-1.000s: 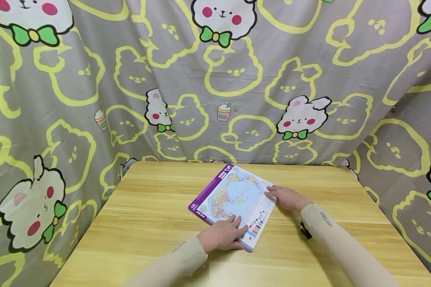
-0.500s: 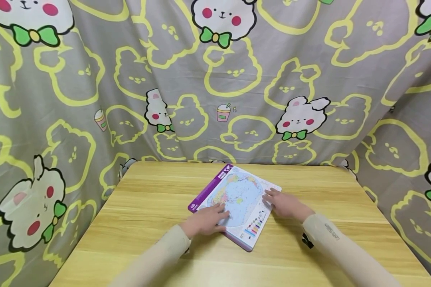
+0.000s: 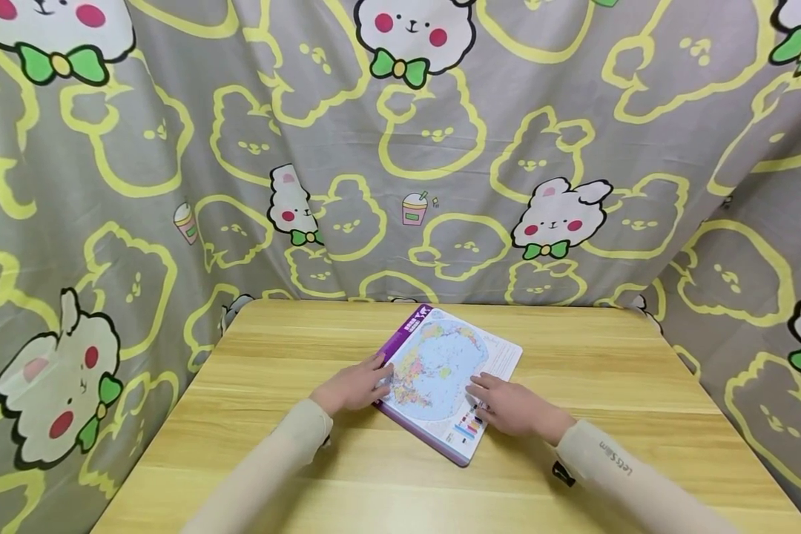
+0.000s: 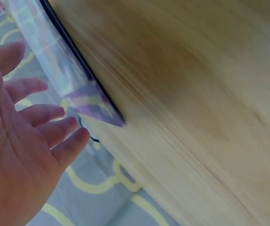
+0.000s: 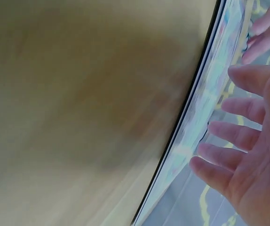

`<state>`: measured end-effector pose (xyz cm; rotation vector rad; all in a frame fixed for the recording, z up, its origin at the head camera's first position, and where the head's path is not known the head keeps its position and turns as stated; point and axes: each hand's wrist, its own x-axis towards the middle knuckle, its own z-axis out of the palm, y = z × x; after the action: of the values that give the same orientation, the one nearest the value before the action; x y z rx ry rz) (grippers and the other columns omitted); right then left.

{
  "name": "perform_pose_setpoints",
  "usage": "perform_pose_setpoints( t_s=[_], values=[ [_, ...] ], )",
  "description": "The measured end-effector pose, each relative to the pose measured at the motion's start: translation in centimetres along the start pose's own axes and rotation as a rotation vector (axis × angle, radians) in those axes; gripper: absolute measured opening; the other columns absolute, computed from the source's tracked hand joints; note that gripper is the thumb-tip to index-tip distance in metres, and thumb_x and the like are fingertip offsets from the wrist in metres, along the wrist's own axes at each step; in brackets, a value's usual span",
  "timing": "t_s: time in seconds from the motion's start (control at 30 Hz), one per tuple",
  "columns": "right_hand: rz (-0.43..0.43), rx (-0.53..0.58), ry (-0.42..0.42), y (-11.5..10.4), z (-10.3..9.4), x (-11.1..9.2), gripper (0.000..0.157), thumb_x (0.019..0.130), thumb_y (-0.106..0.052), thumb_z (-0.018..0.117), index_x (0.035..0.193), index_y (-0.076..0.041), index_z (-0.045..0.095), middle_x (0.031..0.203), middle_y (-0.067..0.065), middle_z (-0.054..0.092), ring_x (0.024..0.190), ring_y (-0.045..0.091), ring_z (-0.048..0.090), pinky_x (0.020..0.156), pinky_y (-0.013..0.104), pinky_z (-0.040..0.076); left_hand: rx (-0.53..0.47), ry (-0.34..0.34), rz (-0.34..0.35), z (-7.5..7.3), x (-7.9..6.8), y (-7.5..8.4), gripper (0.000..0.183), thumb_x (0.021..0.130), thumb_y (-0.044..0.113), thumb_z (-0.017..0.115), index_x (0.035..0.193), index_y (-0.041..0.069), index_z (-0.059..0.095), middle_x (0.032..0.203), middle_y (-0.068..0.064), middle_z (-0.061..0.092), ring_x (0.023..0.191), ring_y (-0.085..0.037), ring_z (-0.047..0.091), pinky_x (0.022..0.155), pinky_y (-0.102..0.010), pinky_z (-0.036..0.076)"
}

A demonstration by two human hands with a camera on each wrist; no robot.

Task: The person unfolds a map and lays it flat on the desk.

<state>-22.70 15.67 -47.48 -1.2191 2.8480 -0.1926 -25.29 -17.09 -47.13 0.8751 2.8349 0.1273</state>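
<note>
A flat world map board (image 3: 443, 363) with rounded corners and a purple band along its far-left side lies at an angle on the wooden table. My left hand (image 3: 355, 384) is over its left side, fingertips across the purple band and the map's edge. Toward the lower right, the fingers of my right hand (image 3: 514, 406) lie over the coloured legend and the pale margin. Both wrist views show relaxed, spread fingers with nothing gripped: the left hand (image 4: 27, 141) beside the board's purple corner (image 4: 97, 106), the right hand (image 5: 252, 146) along its long dark edge.
The light wooden table (image 3: 254, 430) reaches back to a grey curtain (image 3: 347, 148) printed with rabbits and yellow outlines, which also hangs along both sides. A small black item (image 3: 564, 473) shows under the right sleeve.
My left hand has slid left and away, from the board's near edge to its purple band. My right hand has moved nearer, from the right corner to the legend. The board stays put.
</note>
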Motion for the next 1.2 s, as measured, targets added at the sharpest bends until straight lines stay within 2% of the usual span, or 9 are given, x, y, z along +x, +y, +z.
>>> perform_pose_setpoints(
  t_s=[0.33,0.53,0.73,0.93,1.2],
  values=[
    [-0.042,0.017,-0.036,-3.0,0.8,0.2,0.045,0.094,-0.032,0.057,0.131,-0.005,0.055,0.138,0.019,0.047,0.128,0.038,0.042,0.101,0.048,0.038,-0.061,-0.039,-0.048,0.2,0.4,-1.4,0.056,0.098,0.036,0.046,0.147,0.01,0.035,0.153,-0.018,0.022,0.14,-0.033,0.021,0.109,-0.045,0.029],
    [-0.065,-0.016,-0.079,-4.5,1.5,0.4,0.054,0.094,-0.043,0.053,0.135,-0.008,0.052,0.141,0.017,0.044,0.13,0.037,0.039,0.103,0.045,0.038,-0.087,-0.073,-0.038,0.4,0.5,-1.4,0.059,0.098,0.04,0.046,0.147,0.011,0.035,0.154,-0.017,0.019,0.141,-0.031,0.017,0.109,-0.044,0.027],
    [-0.076,-0.018,-0.089,-5.6,1.7,0.3,0.057,0.093,-0.046,0.053,0.137,-0.01,0.05,0.143,0.017,0.042,0.13,0.038,0.039,0.103,0.046,0.037,-0.105,-0.091,-0.028,0.2,0.4,-1.4,0.068,0.092,0.047,0.055,0.147,0.01,0.036,0.154,-0.017,0.021,0.141,-0.03,0.018,0.11,-0.043,0.026],
    [-0.109,-0.063,-0.084,-6.3,1.8,0.2,0.055,0.093,-0.046,0.052,0.136,-0.011,0.052,0.141,0.018,0.044,0.128,0.039,0.041,0.103,0.046,0.037,-0.105,-0.1,-0.027,0.3,0.3,-1.6,0.074,0.088,0.05,0.06,0.147,0.012,0.036,0.154,-0.017,0.022,0.141,-0.031,0.02,0.109,-0.045,0.029],
    [-0.149,-0.108,-0.071,-6.1,2.2,0.3,0.051,0.094,-0.044,0.052,0.134,-0.012,0.054,0.139,0.018,0.046,0.126,0.039,0.044,0.102,0.044,0.038,-0.089,-0.102,-0.012,0.3,0.4,-1.4,0.075,0.086,0.05,0.063,0.145,0.011,0.039,0.152,-0.019,0.024,0.139,-0.033,0.023,0.107,-0.046,0.031]
  ],
)
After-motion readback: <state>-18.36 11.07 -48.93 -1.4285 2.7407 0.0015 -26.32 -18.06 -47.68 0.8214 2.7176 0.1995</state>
